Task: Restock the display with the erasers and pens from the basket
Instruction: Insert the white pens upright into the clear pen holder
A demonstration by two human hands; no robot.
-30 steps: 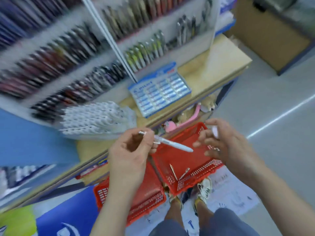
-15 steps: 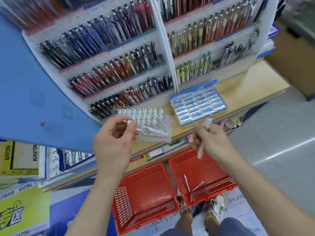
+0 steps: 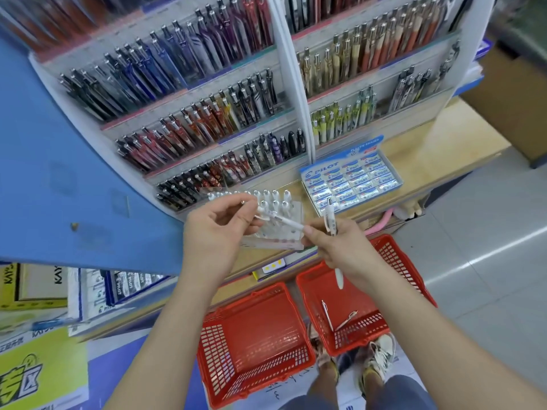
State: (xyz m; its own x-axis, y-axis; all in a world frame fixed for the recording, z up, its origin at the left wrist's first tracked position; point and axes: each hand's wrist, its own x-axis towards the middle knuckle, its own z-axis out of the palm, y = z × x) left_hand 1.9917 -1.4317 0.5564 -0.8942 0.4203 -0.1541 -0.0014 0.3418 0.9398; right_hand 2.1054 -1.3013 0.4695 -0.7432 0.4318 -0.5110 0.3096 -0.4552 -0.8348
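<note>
The basket [image 3: 399, 261] below the right hand [image 3: 334, 247] is red. The pen [image 3: 284, 220] in the left hand [image 3: 219, 232] is white, the eraser box [image 3: 362, 147] blue-white.

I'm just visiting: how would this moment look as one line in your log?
left hand: pinches white pen by clear tray | right hand: grips second white pen | right red basket: two pens inside
</note>
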